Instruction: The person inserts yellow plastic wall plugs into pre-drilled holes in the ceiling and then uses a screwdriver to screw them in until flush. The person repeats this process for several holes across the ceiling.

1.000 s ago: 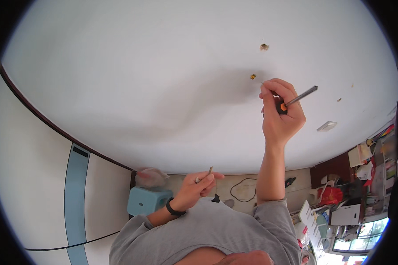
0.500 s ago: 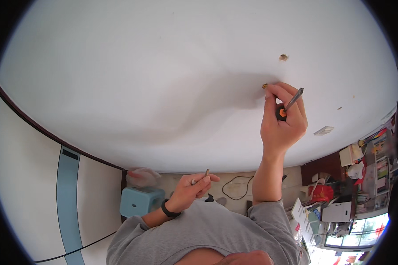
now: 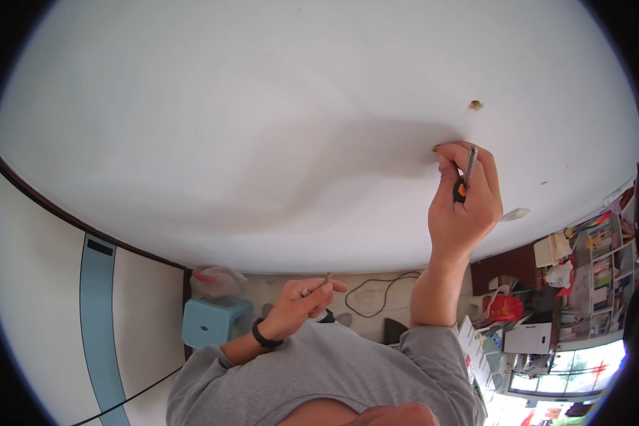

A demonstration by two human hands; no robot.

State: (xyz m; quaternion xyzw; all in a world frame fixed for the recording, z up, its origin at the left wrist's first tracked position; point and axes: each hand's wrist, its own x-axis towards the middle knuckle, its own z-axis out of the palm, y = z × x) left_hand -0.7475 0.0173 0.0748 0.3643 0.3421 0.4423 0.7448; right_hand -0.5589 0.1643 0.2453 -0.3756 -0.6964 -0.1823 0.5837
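Note:
At the white wall (image 3: 192, 128), my right hand (image 3: 468, 209) is closed around a screwdriver (image 3: 471, 163) with a black and orange handle. Its metal shaft sticks up past the fingers, the tip free of the wall. The thumb and forefinger are beside a small yellowish spot (image 3: 435, 148) in the wall, perhaps a hole; the fingers partly hide it. Higher up is a larger rough hole (image 3: 475, 106). Low in front of my body, my left hand (image 3: 295, 309) pinches a thin, short brownish piece (image 3: 329, 277), too small to name for sure.
A blue plastic stool (image 3: 216, 323) stands at the lower left, with a clear plastic bag (image 3: 219, 281) behind it. A dark cable (image 3: 368, 298) loops on the floor. A white wall plate (image 3: 516, 214) sits right of my wrist. Shelves (image 3: 600, 284) and a red bag (image 3: 503, 307) are at the right.
The whole view has shifted slightly. The screwdriver's shaft has swung from leaning right to nearly upright in my right hand, whose fingers stay by the yellowish spot. My left hand keeps its pinch.

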